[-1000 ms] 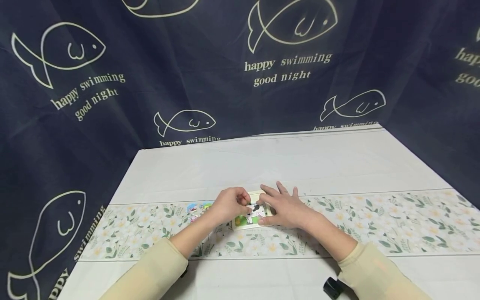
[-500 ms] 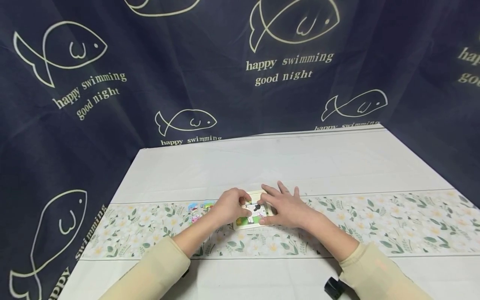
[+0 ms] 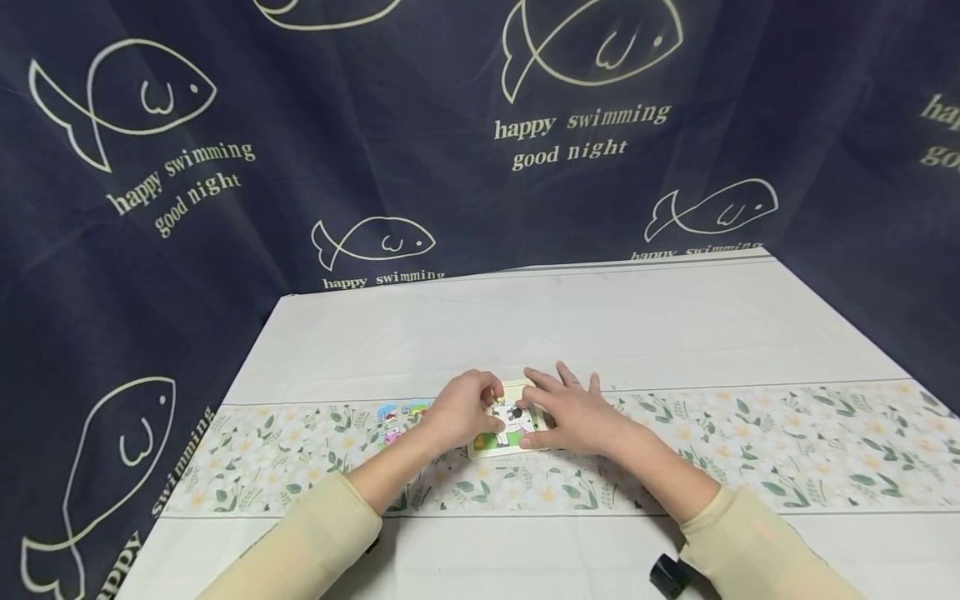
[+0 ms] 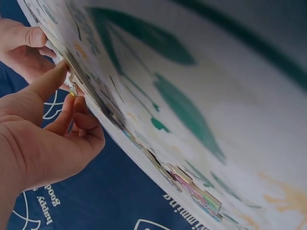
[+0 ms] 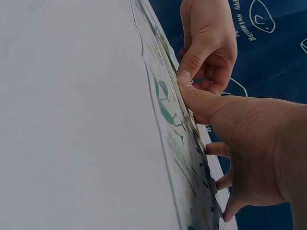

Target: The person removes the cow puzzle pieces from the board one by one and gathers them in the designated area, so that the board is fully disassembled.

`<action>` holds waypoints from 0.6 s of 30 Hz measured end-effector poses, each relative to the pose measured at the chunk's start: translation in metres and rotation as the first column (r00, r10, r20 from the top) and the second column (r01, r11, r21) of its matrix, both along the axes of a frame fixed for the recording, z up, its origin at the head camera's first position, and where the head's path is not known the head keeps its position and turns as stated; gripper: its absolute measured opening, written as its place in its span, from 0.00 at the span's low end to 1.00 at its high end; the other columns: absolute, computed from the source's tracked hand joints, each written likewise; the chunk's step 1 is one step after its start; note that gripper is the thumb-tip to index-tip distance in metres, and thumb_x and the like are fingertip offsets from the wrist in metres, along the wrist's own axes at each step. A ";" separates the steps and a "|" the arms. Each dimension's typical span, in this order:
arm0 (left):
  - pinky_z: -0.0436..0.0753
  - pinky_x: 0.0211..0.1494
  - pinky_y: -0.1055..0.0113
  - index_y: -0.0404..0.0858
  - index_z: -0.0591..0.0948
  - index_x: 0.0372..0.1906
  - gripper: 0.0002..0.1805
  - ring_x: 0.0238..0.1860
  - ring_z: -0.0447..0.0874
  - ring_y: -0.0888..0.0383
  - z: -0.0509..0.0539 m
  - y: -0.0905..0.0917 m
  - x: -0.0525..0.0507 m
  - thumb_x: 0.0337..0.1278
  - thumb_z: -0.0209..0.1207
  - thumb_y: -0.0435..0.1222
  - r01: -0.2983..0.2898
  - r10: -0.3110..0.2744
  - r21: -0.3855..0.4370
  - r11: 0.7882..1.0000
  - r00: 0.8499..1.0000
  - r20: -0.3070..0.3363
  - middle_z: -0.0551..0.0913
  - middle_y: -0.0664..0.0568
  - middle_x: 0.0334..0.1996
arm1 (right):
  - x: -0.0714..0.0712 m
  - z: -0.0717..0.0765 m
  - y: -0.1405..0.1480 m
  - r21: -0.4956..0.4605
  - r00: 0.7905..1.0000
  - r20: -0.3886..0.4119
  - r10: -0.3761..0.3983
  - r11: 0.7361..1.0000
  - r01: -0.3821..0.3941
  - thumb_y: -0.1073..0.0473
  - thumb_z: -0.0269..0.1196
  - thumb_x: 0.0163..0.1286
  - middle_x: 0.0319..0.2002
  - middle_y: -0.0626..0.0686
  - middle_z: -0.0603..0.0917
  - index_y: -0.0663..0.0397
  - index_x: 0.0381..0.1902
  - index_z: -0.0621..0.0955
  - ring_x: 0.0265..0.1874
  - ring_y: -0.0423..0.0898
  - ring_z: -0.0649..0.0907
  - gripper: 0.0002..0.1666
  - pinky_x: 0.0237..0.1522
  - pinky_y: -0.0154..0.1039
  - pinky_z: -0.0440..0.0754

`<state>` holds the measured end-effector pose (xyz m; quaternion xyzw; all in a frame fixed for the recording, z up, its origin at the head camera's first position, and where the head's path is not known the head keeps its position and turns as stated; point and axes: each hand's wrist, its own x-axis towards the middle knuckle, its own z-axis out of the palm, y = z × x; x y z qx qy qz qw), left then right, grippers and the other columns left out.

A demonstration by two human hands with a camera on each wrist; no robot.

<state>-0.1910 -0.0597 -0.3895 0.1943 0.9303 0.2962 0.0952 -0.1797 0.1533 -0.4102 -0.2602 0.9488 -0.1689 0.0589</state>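
A small framed puzzle board (image 3: 495, 452) with a white and black animal on green lies flat between both hands. My left hand (image 3: 459, 408) reaches over its left side and pinches a small puzzle piece (image 4: 72, 90) with some yellow on it. The left thumb (image 4: 56, 76) sits low at the board. Spread out over the right side, my right hand (image 3: 577, 421) rests its thumb and index finger on the board's edge, with the other fingers stretched outward. Fingers cover part of the picture.
Several loose colourful puzzle pieces (image 3: 387, 414) lie left of the board, partly behind the left forearm. A floral strip (image 3: 750, 433) crosses the white table (image 3: 637, 325). A dark blue curtain (image 3: 465, 167) with fish drawings hangs behind. A black object (image 3: 667, 575) shows by the right sleeve.
The small piece at the left fingertips has turned or shifted slightly, showing more yellow. Both hands stay almost in place; the right hand keeps its pose on the board.
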 end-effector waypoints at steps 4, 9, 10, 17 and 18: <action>0.77 0.37 0.65 0.39 0.80 0.44 0.20 0.32 0.74 0.58 0.000 0.001 0.001 0.47 0.77 0.30 0.013 -0.013 -0.004 1.000 0.999 -0.032 0.79 0.53 0.34 | 0.000 -0.001 0.000 -0.003 1.000 0.004 -0.002 1.000 0.002 0.32 0.68 0.62 0.77 0.57 0.61 0.34 0.50 0.78 0.73 0.76 0.52 0.24 0.57 0.86 0.46; 0.78 0.34 0.67 0.42 0.80 0.45 0.17 0.30 0.76 0.60 -0.001 0.001 0.002 0.52 0.74 0.30 0.022 -0.021 0.011 1.000 0.998 -0.056 0.80 0.57 0.33 | 0.000 -0.001 0.001 -0.003 1.000 0.006 -0.003 1.000 0.003 0.32 0.68 0.62 0.77 0.57 0.61 0.34 0.49 0.78 0.73 0.75 0.52 0.24 0.57 0.86 0.45; 0.78 0.33 0.67 0.42 0.80 0.45 0.16 0.30 0.77 0.61 -0.001 0.001 0.002 0.54 0.73 0.29 0.024 -0.023 0.023 0.999 0.998 -0.060 0.80 0.57 0.33 | 0.000 -0.001 0.001 -0.003 1.000 0.007 -0.003 1.000 0.003 0.32 0.68 0.62 0.77 0.57 0.61 0.33 0.49 0.78 0.73 0.75 0.52 0.24 0.57 0.86 0.45; 0.78 0.27 0.69 0.41 0.80 0.43 0.06 0.28 0.80 0.62 -0.003 -0.002 0.000 0.67 0.62 0.28 0.022 -0.018 0.112 0.993 0.999 -0.036 0.81 0.56 0.31 | -0.001 -0.001 -0.001 -0.001 1.000 -0.005 0.004 1.000 -0.004 0.32 0.68 0.62 0.77 0.57 0.61 0.34 0.49 0.78 0.73 0.76 0.52 0.24 0.57 0.86 0.46; 0.78 0.28 0.68 0.41 0.79 0.42 0.05 0.28 0.80 0.62 -0.003 -0.002 -0.001 0.68 0.61 0.28 0.016 -0.014 0.122 0.992 1.000 -0.019 0.81 0.55 0.31 | -0.001 0.000 -0.001 -0.001 1.000 -0.006 0.005 1.000 -0.005 0.32 0.68 0.62 0.77 0.57 0.61 0.34 0.49 0.78 0.73 0.76 0.52 0.24 0.57 0.86 0.46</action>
